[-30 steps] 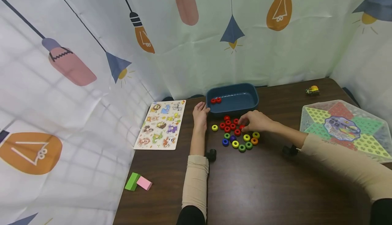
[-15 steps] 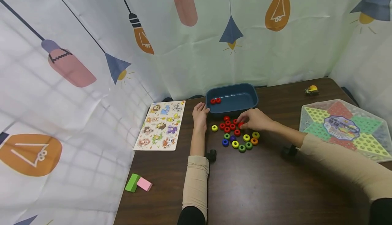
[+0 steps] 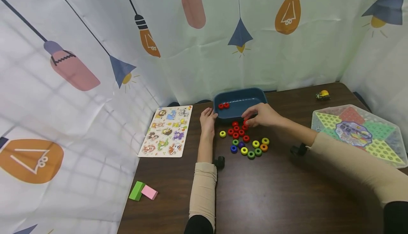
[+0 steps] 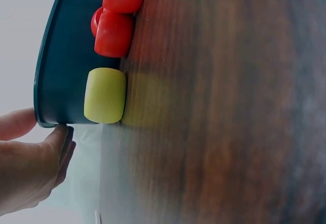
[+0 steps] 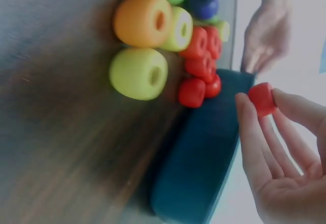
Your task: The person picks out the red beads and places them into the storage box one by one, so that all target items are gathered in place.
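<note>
Between thumb and fingertips, my right hand (image 3: pixel 264 115) pinches a red bead (image 5: pixel 262 100). It is raised near the front wall of a blue plastic bin (image 3: pixel 243 104). My left hand (image 3: pixel 208 122) holds the bin's left front corner, thumb at the rim and fingers against the outside. Two red beads (image 3: pixel 224 106) lie inside the bin. In front of it several red beads (image 3: pixel 236 135) sit in a cluster on the table. Yellow, green, blue, purple and orange beads (image 3: pixel 264 147) lie nearer to me, and a lone yellow bead (image 4: pixel 105 95) stands near the left hand.
An animal puzzle board (image 3: pixel 167 131) lies to the left. A green block (image 3: pixel 136 190) and a pink block (image 3: pixel 149 192) are at the front left. On the right are a star-patterned game board (image 3: pixel 360 133) and a small yellow toy (image 3: pixel 323 95). A printed curtain hangs behind the table.
My right hand has picked up a red bead from the right of the cluster and moved up and left toward the bin. The left hand stays at the bin's corner.
</note>
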A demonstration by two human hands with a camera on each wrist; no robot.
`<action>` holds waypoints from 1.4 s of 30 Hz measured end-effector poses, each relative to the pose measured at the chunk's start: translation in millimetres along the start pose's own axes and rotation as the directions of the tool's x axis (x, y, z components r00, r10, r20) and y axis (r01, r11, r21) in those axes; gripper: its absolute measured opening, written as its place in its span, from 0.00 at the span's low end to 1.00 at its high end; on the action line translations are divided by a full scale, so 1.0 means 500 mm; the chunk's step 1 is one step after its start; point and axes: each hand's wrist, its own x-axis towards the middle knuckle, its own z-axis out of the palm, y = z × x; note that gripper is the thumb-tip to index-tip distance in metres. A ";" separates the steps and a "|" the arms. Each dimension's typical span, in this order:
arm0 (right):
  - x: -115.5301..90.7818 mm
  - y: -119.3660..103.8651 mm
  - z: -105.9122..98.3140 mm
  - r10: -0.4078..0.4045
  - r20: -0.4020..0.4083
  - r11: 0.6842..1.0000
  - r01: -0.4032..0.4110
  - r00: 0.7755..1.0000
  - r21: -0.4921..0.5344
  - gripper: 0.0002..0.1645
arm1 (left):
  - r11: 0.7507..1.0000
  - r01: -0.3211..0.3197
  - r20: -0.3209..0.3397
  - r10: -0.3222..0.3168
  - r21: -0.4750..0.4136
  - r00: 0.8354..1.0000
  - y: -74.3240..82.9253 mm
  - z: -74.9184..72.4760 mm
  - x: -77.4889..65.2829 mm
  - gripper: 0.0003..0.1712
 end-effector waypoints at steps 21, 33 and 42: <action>0.215 -0.031 -0.055 0.164 -0.001 0.950 -0.158 0.986 0.269 0.22 | 0.998 -0.011 -0.041 0.009 -0.058 0.999 0.003 -0.001 0.005 0.41; 0.292 0.026 -0.010 0.301 -0.063 0.932 -0.280 0.951 0.231 0.21 | 0.987 -0.073 -0.068 0.064 -0.142 0.996 -0.001 0.000 0.005 0.43; 0.291 0.045 0.001 0.307 -0.041 0.910 -0.281 0.951 0.305 0.22 | 0.983 -0.086 -0.060 0.077 -0.163 0.995 -0.003 -0.001 0.010 0.43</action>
